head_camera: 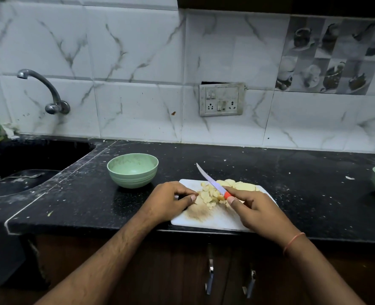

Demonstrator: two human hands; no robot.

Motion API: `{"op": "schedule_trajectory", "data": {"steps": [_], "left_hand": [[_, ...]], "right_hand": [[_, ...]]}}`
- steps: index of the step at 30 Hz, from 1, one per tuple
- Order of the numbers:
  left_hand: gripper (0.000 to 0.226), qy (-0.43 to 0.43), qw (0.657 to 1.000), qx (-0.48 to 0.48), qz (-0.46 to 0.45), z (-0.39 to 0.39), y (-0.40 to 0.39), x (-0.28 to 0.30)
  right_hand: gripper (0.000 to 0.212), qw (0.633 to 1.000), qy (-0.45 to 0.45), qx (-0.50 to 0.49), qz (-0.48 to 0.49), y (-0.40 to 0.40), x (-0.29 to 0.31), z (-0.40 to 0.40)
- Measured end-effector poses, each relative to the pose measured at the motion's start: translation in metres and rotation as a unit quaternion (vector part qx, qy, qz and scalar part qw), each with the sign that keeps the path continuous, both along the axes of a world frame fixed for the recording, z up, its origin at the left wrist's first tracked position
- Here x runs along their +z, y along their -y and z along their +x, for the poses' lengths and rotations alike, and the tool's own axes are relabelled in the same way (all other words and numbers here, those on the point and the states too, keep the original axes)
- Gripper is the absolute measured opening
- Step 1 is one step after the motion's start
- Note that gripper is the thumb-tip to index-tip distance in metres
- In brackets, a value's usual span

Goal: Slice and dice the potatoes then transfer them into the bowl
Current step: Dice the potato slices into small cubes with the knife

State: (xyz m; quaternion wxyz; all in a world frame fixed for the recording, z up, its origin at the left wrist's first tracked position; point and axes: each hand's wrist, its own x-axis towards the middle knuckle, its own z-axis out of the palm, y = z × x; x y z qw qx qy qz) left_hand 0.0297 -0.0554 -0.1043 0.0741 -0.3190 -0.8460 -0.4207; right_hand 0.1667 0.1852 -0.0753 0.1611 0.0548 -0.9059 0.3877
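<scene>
Right hand [256,208] grips knife [210,181] over diced potato [208,195] on board [217,219]; left hand [169,201] curled, apparently empty; bowl [132,170] at 10 o'clock.

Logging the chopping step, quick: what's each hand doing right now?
Left hand: fingers curled, resting on the cutting board beside the diced potato; holding nothing visible.
Right hand: gripping the knife by its orange handle.
</scene>
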Motion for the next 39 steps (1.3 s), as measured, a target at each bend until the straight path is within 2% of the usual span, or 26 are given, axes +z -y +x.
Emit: {"op": "schedule_trajectory", "data": {"steps": [3, 5, 14, 18, 20, 22, 24, 27, 29, 32, 34, 35, 37, 39], "left_hand": [[0.021, 0.017, 1.000, -0.016, -0.002, 0.000, 0.001, -0.001], [0.025, 0.021, 0.999, -0.027, -0.003, 0.001, 0.004, -0.002], [0.045, 0.046, 0.996, -0.074, -0.008, 0.003, 0.005, 0.004], [0.030, 0.017, 0.998, -0.038, -0.038, 0.000, -0.006, 0.008], [0.017, 0.000, 1.000, -0.012, 0.017, 0.000, -0.019, 0.011], [0.020, 0.000, 0.997, 0.012, 0.082, -0.006, -0.030, 0.015], [0.033, -0.008, 1.000, 0.015, 0.026, -0.016, -0.035, 0.021], [0.059, 0.021, 0.987, -0.034, -0.156, -0.027, -0.039, 0.034], [0.053, 0.022, 0.973, -0.064, -0.219, -0.028, -0.044, 0.041], [0.029, 0.008, 0.967, -0.098, -0.233, -0.029, -0.046, 0.052], [0.018, 0.010, 0.970, -0.108, -0.218, -0.028, -0.047, 0.060], [0.019, 0.028, 0.975, -0.112, -0.191, -0.027, -0.048, 0.064], [0.038, 0.084, 0.983, -0.108, -0.121, -0.027, -0.052, 0.071], [0.042, 0.130, 0.985, -0.104, -0.051, -0.028, -0.060, 0.074]], "right_hand": [[0.034, 0.985, 0.001, 0.054, -0.164, -0.006, -0.006, 0.002], [0.033, 0.975, 0.003, 0.073, -0.209, -0.007, -0.006, 0.003], [0.031, 0.968, 0.025, 0.093, -0.232, -0.015, -0.005, 0.002], [0.031, 0.965, 0.021, 0.089, -0.246, -0.017, -0.005, 0.000], [0.030, 0.960, 0.007, 0.073, -0.271, -0.016, -0.006, 0.000], [0.029, 0.953, -0.009, 0.054, -0.298, -0.016, -0.006, 0.001], [0.029, 0.951, -0.020, 0.041, -0.306, -0.016, -0.006, 0.002], [0.028, 0.947, -0.025, 0.034, -0.318, -0.018, -0.006, 0.001], [0.028, 0.945, -0.025, 0.035, -0.325, -0.018, -0.006, 0.002], [0.028, 0.940, -0.026, 0.041, -0.338, -0.019, -0.005, 0.002], [0.028, 0.934, -0.029, 0.045, -0.353, -0.021, -0.004, 0.001], [0.029, 0.931, -0.030, 0.046, -0.360, -0.023, -0.004, 0.001], [0.029, 0.927, -0.034, 0.047, -0.371, -0.026, -0.005, -0.001], [0.028, 0.924, -0.035, 0.047, -0.378, -0.028, -0.006, -0.002]]}}
